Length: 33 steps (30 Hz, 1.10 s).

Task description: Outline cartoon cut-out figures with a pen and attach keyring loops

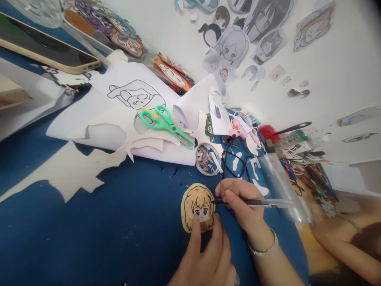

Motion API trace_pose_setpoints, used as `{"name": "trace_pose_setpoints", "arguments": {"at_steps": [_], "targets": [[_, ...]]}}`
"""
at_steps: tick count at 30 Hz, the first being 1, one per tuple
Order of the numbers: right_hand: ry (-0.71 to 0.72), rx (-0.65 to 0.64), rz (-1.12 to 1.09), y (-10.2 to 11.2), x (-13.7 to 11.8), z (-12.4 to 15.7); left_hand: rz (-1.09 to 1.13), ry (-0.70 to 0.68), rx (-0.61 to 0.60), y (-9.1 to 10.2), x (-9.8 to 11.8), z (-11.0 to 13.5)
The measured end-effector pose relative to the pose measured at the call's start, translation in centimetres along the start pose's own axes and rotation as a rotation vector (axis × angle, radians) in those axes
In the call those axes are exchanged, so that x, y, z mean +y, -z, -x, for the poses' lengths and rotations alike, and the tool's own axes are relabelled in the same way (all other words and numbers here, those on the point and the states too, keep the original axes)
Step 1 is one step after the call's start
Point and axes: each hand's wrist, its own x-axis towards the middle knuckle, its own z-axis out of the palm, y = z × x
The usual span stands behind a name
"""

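My left hand (208, 258) presses 2 fingertips flat on a cartoon-face cutout (198, 206) on the tabletop (119, 230). My right hand (241, 202) pinches a pen (253, 203), its tip touching the cutout's edge. Green scissors (165, 124) lie well beyond both hands.

Green-handled scissors (166, 125) lie on white paper sheets (125, 115) bearing a line drawing, atop a blue tabletop (104, 230). A phone (47, 49) rests at upper left; cartoon cutouts (256, 31) cover the white wall, with a round badge (207, 159) nearby.
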Motion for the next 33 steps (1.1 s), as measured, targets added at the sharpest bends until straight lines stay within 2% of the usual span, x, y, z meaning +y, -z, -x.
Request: {"name": "trace_pose_setpoints", "arguments": {"at_steps": [5, 10, 23, 33], "targets": [[-0.006, 0.006, -0.014, 0.04, 0.03, 0.12, 0.003, 0.026, 0.023, -0.08, 0.10, -0.04], [-0.001, -0.041, -0.089, -0.03, 0.15, 0.18, 0.005, 0.035, 0.026, -0.32, 0.40, -0.02], [0.013, -0.060, -0.001, -0.16, -0.28, -0.13, 0.011, 0.063, 0.056, -0.51, 0.60, -0.02], [0.017, -0.065, -0.052, -0.08, -0.16, -0.04, 0.014, 0.053, 0.046, -0.42, 0.48, -0.03]]}}
